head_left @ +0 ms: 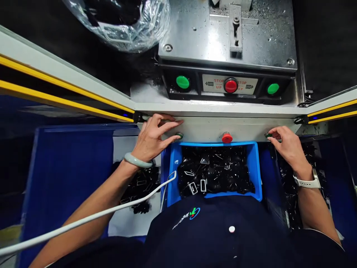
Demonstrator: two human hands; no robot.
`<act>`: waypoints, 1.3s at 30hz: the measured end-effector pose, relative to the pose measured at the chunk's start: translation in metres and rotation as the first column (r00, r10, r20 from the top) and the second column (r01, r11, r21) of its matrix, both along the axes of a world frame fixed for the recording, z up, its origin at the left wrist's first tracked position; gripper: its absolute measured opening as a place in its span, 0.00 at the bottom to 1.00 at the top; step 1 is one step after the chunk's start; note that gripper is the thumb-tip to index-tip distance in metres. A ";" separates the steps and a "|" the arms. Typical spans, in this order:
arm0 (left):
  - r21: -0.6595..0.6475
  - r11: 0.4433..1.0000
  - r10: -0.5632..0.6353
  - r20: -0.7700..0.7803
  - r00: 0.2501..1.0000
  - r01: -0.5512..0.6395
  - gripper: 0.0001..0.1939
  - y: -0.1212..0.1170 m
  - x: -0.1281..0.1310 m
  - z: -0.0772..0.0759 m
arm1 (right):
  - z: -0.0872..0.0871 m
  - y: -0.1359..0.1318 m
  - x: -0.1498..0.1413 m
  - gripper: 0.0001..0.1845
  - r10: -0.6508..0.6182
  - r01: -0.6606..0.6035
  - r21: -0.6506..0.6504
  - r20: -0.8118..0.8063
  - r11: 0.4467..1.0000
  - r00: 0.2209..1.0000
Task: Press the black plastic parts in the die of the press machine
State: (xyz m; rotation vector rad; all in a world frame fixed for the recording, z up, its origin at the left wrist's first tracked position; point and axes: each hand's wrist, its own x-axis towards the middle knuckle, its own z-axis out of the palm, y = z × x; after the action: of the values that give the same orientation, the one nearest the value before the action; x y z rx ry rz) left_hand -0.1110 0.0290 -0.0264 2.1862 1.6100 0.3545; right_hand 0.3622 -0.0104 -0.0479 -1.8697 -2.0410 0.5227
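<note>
1. Head view, left hand (152,136): the thumb reaches the left green button (180,135) on the white panel (203,128), with the fingers spread apart above it; the hand holds no loose thing.
2. Right hand (287,145): thumb and forefinger are at the right green button (268,135), the other fingers curled. Whether they pinch it or only touch it, I cannot tell.
3. Between the 2 hands, a red knob (227,137) stands on the same panel, untouched.
4. What is done: both hands are in place at the 2 buttons. Whether either button is pushed in does not show.
5. What is left: the blue bin (259,167), just below the panel, holds many black parts (223,167) and a few small metal frames (203,185). Which are finished, I cannot tell.
6. Beyond the panel, dark specks dot the steel plate (192,41) around its clamp bar (235,33); no part clearly shows there.
</note>
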 end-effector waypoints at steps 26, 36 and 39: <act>-0.725 0.580 -0.614 -0.087 0.785 0.373 0.18 -0.042 0.030 -0.037 | -0.066 -0.062 -0.127 0.08 0.340 -0.317 -0.314 0.019 0.895 0.940; -0.740 0.652 0.042 0.254 0.966 0.166 0.23 -0.032 0.056 -0.005 | -0.065 -0.072 -0.119 0.10 0.399 -0.388 -0.288 -0.020 0.876 0.917; -0.848 0.485 0.339 0.406 0.849 0.212 0.28 -0.033 0.068 -0.008 | -0.062 -0.073 -0.122 0.11 0.419 -0.408 -0.294 -0.028 0.864 0.907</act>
State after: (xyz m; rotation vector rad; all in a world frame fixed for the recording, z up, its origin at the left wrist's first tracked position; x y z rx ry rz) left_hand -0.0427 -0.0036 -0.0349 1.0676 1.1336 0.0730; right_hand 0.2403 -0.0833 -0.1100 -1.5845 -2.5235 0.9554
